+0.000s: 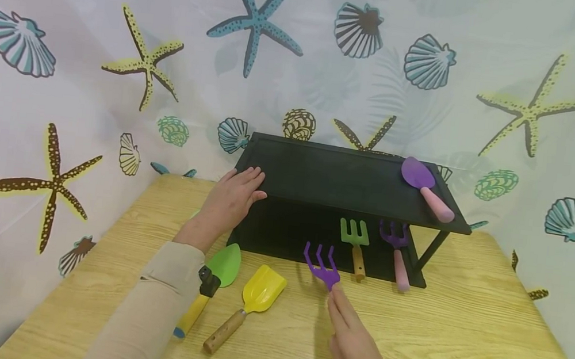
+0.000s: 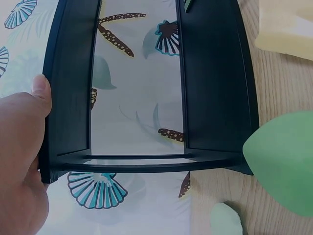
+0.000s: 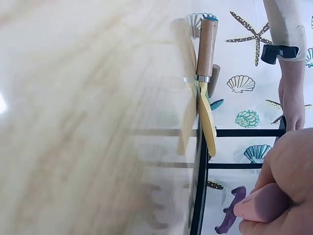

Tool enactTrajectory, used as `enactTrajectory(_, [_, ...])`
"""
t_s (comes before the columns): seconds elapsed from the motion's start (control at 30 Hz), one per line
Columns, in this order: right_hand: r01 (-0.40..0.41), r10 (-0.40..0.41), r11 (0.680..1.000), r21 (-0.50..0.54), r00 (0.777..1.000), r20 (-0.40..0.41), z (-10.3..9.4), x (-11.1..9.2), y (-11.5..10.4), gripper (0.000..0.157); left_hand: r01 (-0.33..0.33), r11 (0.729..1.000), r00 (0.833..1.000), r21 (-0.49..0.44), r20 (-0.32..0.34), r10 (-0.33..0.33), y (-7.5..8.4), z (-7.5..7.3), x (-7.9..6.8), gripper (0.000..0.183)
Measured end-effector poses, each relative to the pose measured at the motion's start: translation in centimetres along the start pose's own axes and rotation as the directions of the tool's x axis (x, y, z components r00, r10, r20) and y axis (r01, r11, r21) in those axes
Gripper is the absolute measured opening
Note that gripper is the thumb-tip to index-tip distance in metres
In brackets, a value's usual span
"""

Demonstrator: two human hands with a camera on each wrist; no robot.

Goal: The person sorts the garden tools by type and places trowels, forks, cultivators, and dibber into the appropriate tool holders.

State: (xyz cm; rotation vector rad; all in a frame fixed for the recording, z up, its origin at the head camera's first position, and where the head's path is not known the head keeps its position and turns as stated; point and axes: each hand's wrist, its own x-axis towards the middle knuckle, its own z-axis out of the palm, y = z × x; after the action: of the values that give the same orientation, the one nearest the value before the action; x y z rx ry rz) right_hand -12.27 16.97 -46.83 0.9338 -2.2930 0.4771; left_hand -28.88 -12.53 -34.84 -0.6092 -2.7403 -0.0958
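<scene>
My left hand [image 1: 231, 197] rests on the left end of a black two-tier shelf [image 1: 319, 174], fingers lying along its top board. In the left wrist view, the thumb [image 2: 41, 90] lies at the board's edge. My right hand [image 1: 355, 342] grips the pink handle [image 3: 264, 203] of a purple hand fork [image 1: 322, 269], its tines raised in front of the lower board. On that lower board lie a green hand fork [image 1: 355, 235] with a wooden handle and another purple fork [image 1: 393, 236]. A purple trowel [image 1: 418, 175] lies on the top board's right end.
Left of centre on the wooden table [image 1: 459, 335] lie a yellow scoop [image 1: 262, 290] with a wooden handle and a green trowel [image 1: 229, 263], partly behind the left wrist's camera. A patterned cloth [image 1: 328, 79] hangs behind the shelf.
</scene>
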Motion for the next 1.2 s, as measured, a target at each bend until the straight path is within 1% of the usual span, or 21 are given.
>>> enactTrajectory(0.13, [0.012, -0.012, 1.0, -0.025, 1.0, 0.01, 0.2, 0.6, 0.4, 0.069, 0.0, 1.0, 1.0, -0.009, -0.009, 0.0, 0.1, -0.1, 0.0, 0.053])
enactTrajectory(0.23, [-0.012, 0.013, 0.999, -0.046, 0.999, 0.032, 0.2, 1.0, 0.3, 0.066, -0.001, 1.0, 1.0, -0.007, -0.013, 0.001, 0.1, -0.1, 0.0, 0.053])
enactTrajectory(0.37, [-0.067, 0.073, 0.994, -0.082, 0.995, 0.066, 0.2, 1.6, 0.2, 0.063, -0.004, 1.0, 1.0, -0.003, -0.016, 0.004, 0.2, 0.0, 0.0, 0.054])
enactTrajectory(0.47, [-0.083, 0.091, 0.991, -0.101, 0.993, 0.075, 0.4, 2.1, 0.2, 0.06, -0.004, 1.0, 1.0, -0.007, -0.017, 0.004, 0.2, -0.1, 0.0, 0.055])
enactTrajectory(0.63, [-0.059, 0.066, 0.993, -0.097, 0.995, 0.072, 0.9, 2.9, 0.6, 0.059, -0.005, 1.0, 1.0, -0.003, -0.022, 0.005, 0.2, -0.2, 0.0, 0.054])
enactTrajectory(0.73, [-0.066, 0.074, 0.994, -0.081, 0.993, 0.095, 1.1, 3.3, 0.8, 0.057, -0.004, 1.0, 1.0, 0.004, -0.022, 0.004, 0.1, -0.2, 0.0, 0.054])
enactTrajectory(0.83, [-0.122, 0.128, 0.991, -0.047, 0.981, 0.144, 1.3, 3.7, 0.8, 0.054, 0.004, 1.0, 1.0, 0.002, -0.013, -0.004, 0.1, -0.2, 0.0, 0.054])
enactTrajectory(0.97, [-0.209, 0.208, 0.978, -0.015, 0.953, 0.22, 1.5, 4.2, 0.8, 0.051, 0.01, 1.0, 1.0, -0.009, -0.009, -0.01, 0.2, -0.1, -0.1, 0.055])
enactTrajectory(1.07, [-0.23, 0.226, 0.973, -0.014, 0.943, 0.245, 1.8, 4.6, 0.9, 0.048, 0.011, 1.0, 1.0, -0.013, -0.013, -0.012, 0.2, -0.1, -0.1, 0.055])
enactTrajectory(1.2, [-0.229, 0.225, 0.973, -0.013, 0.942, 0.249, 2.3, 5.1, 1.2, 0.047, 0.013, 1.0, 1.0, -0.011, -0.012, -0.013, 0.1, -0.1, -0.2, 0.054])
